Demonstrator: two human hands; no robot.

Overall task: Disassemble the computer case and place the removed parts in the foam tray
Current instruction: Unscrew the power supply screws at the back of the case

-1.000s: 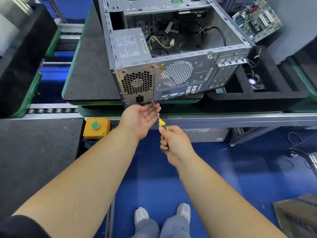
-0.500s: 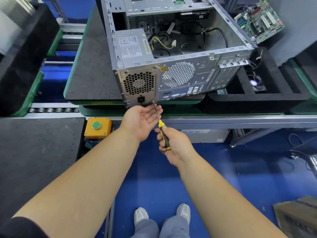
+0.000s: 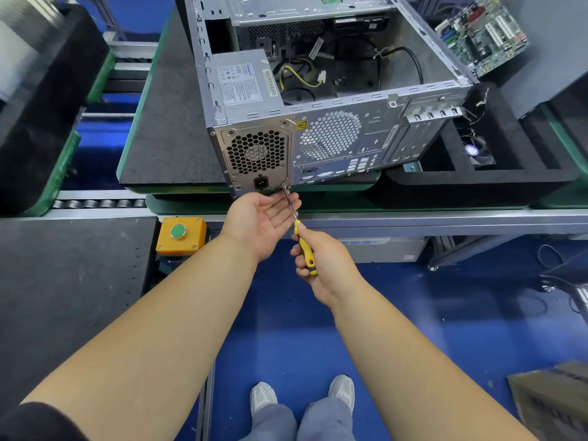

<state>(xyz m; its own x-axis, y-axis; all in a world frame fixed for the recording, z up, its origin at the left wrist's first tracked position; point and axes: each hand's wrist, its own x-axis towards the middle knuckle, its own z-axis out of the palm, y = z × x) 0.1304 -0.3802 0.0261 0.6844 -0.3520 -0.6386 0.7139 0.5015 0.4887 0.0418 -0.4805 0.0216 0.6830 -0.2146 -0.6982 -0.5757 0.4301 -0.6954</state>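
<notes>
1. Head camera, looking down: nearest the viewer, two light shoes (image 3: 302,397) and grey trouser legs stand on a blue floor (image 3: 445,313), with a cardboard box (image 3: 553,399) at the lower right.
2. Two bare forearms reach forward. The right hand (image 3: 321,262) is the working grip: its fingers are curled round the yellow and black handle of a screwdriver (image 3: 300,237).
3. The left hand (image 3: 264,221) lies palm up with relaxed, straight fingers, cupped just under the screwdriver's metal shaft and holding nothing.
4. A yellow box with a green button (image 3: 180,233) sits to the left of the hands, on the edge of the worktop (image 3: 63,281).
5. The screwdriver tip meets a screw (image 3: 284,187) at the lower right corner of the power supply (image 3: 257,154), beside its black socket.
6. The computer case (image 3: 334,100) lies open on a dark mat on the conveyor, with loose cables inside.
7. Right of the case sits the black foam tray (image 3: 509,173), holding a small fan (image 3: 477,152).
8. Farthest right, a green circuit board (image 3: 480,30) leans against a grey surface.
</notes>
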